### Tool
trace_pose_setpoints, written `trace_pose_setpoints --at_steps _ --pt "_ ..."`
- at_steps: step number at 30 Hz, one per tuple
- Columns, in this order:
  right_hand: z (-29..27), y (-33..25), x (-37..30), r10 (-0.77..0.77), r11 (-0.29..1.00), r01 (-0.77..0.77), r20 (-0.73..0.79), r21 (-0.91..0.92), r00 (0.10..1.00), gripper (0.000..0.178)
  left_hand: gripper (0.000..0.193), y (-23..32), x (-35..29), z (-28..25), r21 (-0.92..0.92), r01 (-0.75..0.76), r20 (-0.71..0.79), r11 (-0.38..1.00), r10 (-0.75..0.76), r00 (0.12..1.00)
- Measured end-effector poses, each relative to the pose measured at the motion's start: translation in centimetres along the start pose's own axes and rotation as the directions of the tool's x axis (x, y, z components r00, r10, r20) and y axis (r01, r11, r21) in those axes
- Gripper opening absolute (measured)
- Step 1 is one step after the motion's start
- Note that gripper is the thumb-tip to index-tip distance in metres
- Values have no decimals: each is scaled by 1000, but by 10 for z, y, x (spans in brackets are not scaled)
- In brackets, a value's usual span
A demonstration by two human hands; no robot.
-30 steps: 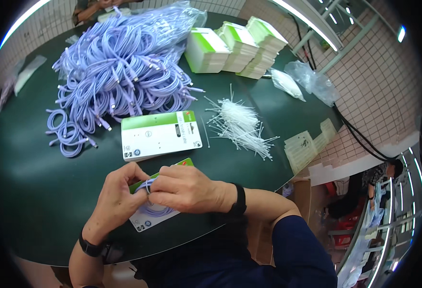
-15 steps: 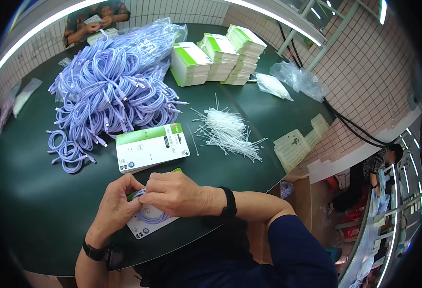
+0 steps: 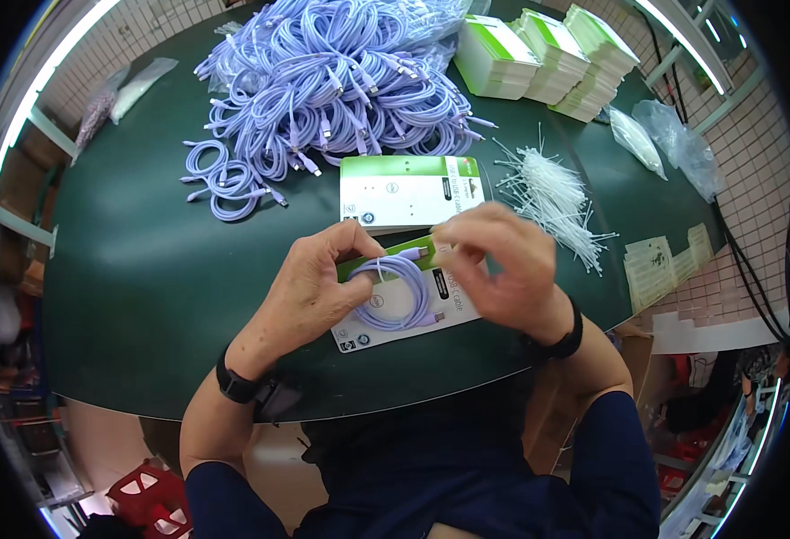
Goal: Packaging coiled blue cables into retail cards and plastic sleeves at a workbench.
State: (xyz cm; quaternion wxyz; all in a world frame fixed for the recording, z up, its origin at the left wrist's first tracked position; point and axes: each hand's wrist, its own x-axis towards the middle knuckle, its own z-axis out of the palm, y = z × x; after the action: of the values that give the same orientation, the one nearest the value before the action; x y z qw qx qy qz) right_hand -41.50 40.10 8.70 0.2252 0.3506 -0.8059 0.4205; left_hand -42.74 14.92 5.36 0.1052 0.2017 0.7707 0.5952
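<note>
Fingers of the left hand (image 3: 310, 292) and right hand (image 3: 503, 269) pinch a coiled purple cable (image 3: 398, 295) against a white-and-green card (image 3: 431, 310) on the dark green tabletop (image 3: 143, 269). Just beyond the card lies a second card (image 3: 408, 190), then the cable heap (image 3: 341, 81); white ties (image 3: 552, 193) lie to its right.

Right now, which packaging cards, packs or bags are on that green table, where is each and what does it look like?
Backing card: under both hands, white with green top strip, coiled lilac cable on it.
Second card: just beyond the hands, same white and green, flat.
Card stacks: far right, white with green edges.
Clear bags: right edge, crumpled.
</note>
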Motion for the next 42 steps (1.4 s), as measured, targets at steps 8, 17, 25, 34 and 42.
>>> trace_pose_setpoints --at_steps 8,17,25,34,42 --pt "-1 24 -16 596 529 -555 184 642 782 18 21 15 -10 8 -118 -64 6 991 65 998" --pt "9 34 -26 41 870 -239 421 430 906 30 25 21 -17 17 -128 -130 73 983 140 987" --pt "34 72 -9 -273 944 248 90 218 958 32 22 30 4 1 -53 -192 -32 980 191 981" --pt "19 65 -19 -153 883 -9 305 469 940 15 25 26 -2 19 6 -156 -5 988 156 988" --pt "9 64 -8 -249 968 235 236 89 939 7 36 43 -3 26 303 -360 184 883 316 931"
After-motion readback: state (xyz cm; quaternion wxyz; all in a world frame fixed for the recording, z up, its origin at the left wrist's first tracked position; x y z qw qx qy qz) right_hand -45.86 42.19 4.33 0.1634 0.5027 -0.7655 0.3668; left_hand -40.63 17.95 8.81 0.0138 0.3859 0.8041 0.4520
